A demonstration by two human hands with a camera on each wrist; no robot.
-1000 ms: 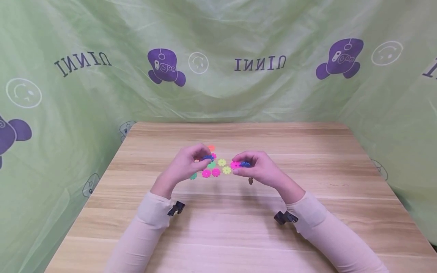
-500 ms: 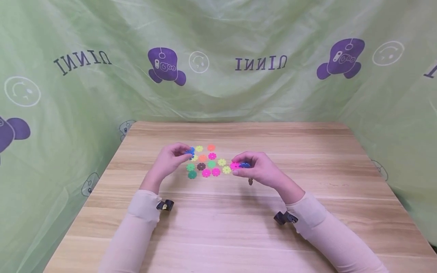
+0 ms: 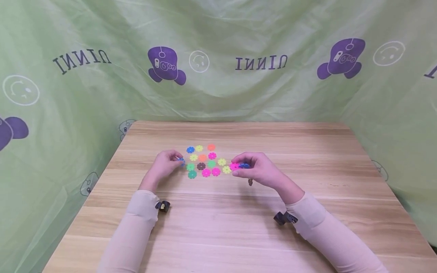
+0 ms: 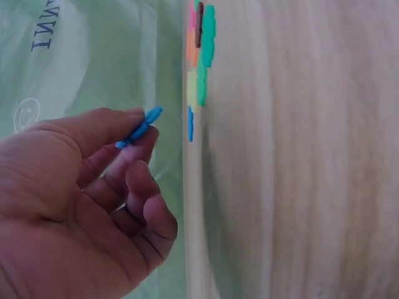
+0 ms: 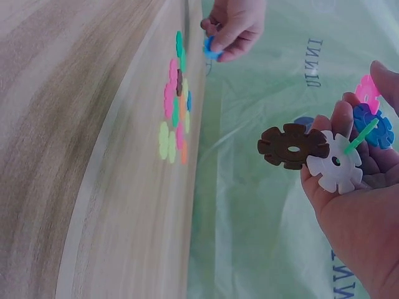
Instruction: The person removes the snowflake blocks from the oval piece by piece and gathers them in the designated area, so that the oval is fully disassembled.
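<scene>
Several flat snowflake discs in pink, yellow, green, orange, brown and blue lie in a patch on the wooden table. My left hand hovers at the patch's left edge and pinches a light blue disc between thumb and fingertips; the left wrist view shows that blue disc edge-on. To the right of the patch, my right hand grips a cluster of joined discs. In the right wrist view the cluster has brown, white, blue, pink and green pieces.
Green printed sheeting walls the table at the back and on both sides. A blue disc lies at the patch's far-left corner. Bare wood stretches between the discs and the table's near edge.
My left hand has drawn back to the left and nearer me, off the disc patch, still pinching a blue disc. The discs it covered now show. The right hand has stayed put.
</scene>
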